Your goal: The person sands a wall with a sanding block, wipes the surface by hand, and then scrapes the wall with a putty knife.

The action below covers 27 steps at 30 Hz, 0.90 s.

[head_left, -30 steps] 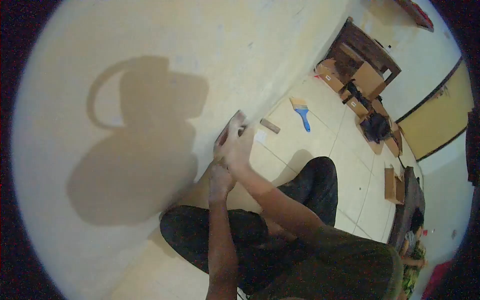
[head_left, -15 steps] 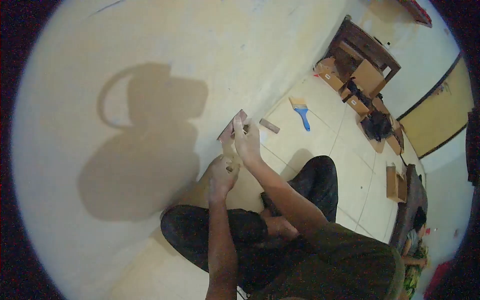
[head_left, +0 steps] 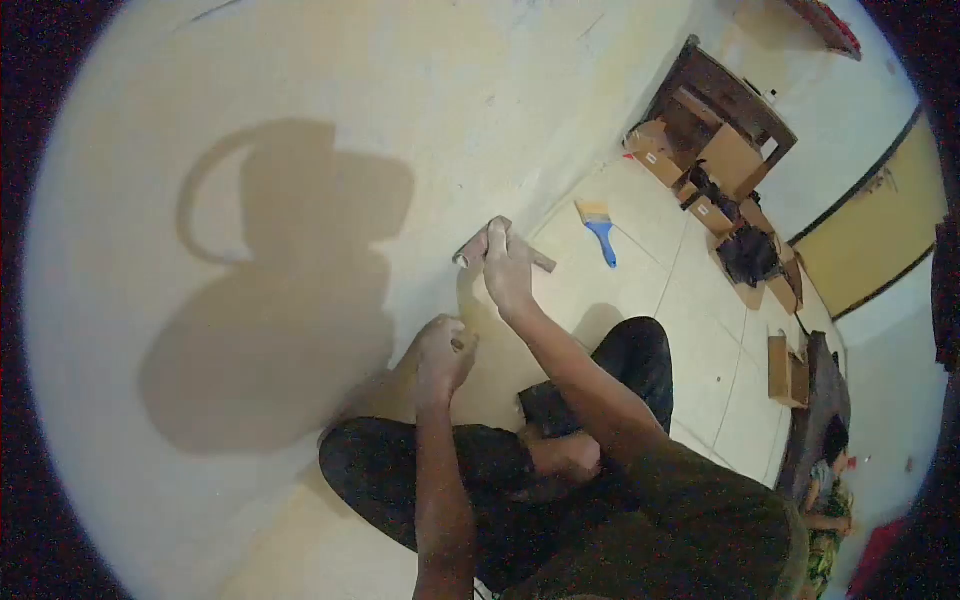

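Note:
My right hand (head_left: 508, 272) is closed on a flat, brownish piece that looks like folded sandpaper (head_left: 472, 250), near the base of the pale wall (head_left: 420, 80). Lower down and nearer to me, my left hand (head_left: 440, 358) has its fingers curled. A small dark spot shows between those fingers, and I cannot make out what they hold, if anything. A second brownish strip (head_left: 543, 262) lies on the floor, partly hidden behind my right hand. Both hands look dusty.
On the tiled floor (head_left: 690, 350) lies a paintbrush (head_left: 600, 232) with a blue handle. Cardboard boxes (head_left: 735, 155) and a black bag (head_left: 748, 255) stand farther off. An open box (head_left: 788, 370) is at the right, near another person (head_left: 825, 490). My crossed legs (head_left: 400, 465) are below.
My right hand has moved slightly right, with the brownish piece turned and now partly covered by the fingers. It covers part of the floor strip. The left hand has barely moved.

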Each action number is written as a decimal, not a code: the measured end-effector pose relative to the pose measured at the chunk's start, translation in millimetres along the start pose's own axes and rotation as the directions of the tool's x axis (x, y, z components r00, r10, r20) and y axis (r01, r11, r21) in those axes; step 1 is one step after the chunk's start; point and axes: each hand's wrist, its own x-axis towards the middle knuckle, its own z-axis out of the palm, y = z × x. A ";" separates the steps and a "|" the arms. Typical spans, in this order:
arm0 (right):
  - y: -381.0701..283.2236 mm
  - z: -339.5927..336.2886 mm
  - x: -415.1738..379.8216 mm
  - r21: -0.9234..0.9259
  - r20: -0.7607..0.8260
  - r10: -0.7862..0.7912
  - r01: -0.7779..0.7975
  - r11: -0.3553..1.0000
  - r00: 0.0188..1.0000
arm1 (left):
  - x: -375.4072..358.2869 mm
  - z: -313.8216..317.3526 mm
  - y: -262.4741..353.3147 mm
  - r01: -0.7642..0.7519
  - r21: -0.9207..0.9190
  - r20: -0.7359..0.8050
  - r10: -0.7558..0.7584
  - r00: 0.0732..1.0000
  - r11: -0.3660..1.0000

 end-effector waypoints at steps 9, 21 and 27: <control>86.2 3.8 39.7 -0.014 0.019 0.188 -0.188 0.982 0.982 | -2.5 -3.5 9.2 0.026 -0.024 0.015 -0.026 1.000 0.999; 82.1 -18.8 62.6 0.002 0.138 0.258 -0.260 0.966 0.956 | -6.7 -10.5 14.9 0.085 0.037 0.078 -0.088 0.993 0.996; 105.8 -16.5 74.5 -0.017 0.052 0.308 -0.308 0.951 0.950 | -8.3 3.3 4.8 -0.024 0.175 0.019 0.021 1.000 0.984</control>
